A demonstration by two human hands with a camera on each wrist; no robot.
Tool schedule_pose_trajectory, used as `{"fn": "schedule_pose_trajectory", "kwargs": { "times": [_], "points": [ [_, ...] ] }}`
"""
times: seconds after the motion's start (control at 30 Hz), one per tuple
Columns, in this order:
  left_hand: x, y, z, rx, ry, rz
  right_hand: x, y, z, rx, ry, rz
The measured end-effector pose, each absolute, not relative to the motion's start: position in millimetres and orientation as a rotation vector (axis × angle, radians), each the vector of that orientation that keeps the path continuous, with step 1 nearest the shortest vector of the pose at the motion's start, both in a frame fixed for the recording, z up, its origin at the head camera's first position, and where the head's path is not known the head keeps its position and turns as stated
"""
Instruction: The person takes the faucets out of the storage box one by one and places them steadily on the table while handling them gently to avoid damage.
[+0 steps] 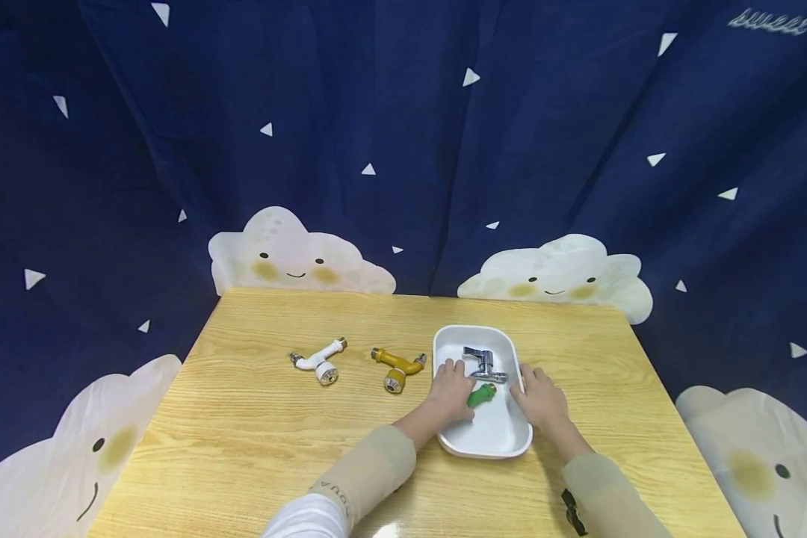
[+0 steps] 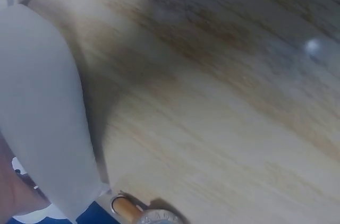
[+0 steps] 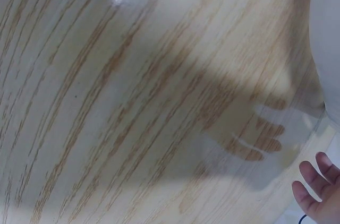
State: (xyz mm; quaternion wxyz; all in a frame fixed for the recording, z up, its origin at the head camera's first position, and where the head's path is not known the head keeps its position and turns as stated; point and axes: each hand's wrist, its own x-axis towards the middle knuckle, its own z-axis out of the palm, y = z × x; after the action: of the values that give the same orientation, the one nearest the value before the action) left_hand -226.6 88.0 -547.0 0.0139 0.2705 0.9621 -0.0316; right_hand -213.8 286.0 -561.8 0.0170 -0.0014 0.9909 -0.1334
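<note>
A white tray (image 1: 487, 448) stands on the table between both hands. Inside it lies a chrome tap (image 1: 486, 366), with a green tap (image 1: 482, 394) nearer to me. My left hand (image 1: 452, 392) reaches over the tray's left side and holds the green tap, covering one end of it. At the right rim, my right hand (image 1: 541, 400) rests against the tray with its fingers fairly straight. Only a few spread fingers of the right hand (image 3: 319, 189) show in the right wrist view. The left wrist view has the tray's outer wall (image 2: 42, 102) and a bit of the left hand (image 2: 16, 192).
To the left of the tray, a yellow tap (image 1: 400, 366) and a white tap (image 1: 320, 361) lie on the wooden table (image 1: 242, 433). A dark blue curtain (image 1: 403, 112) printed with clouds and triangles hangs behind the table and around its sides.
</note>
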Motion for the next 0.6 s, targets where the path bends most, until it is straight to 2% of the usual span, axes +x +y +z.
{"fn": "schedule_pose_trajectory", "kwargs": {
  "times": [0.6],
  "points": [
    [-229.2,64.8,-520.8,0.923,3.023,0.07,-213.4,285.4,-561.7,0.01,3.068,-0.425]
  ]
}}
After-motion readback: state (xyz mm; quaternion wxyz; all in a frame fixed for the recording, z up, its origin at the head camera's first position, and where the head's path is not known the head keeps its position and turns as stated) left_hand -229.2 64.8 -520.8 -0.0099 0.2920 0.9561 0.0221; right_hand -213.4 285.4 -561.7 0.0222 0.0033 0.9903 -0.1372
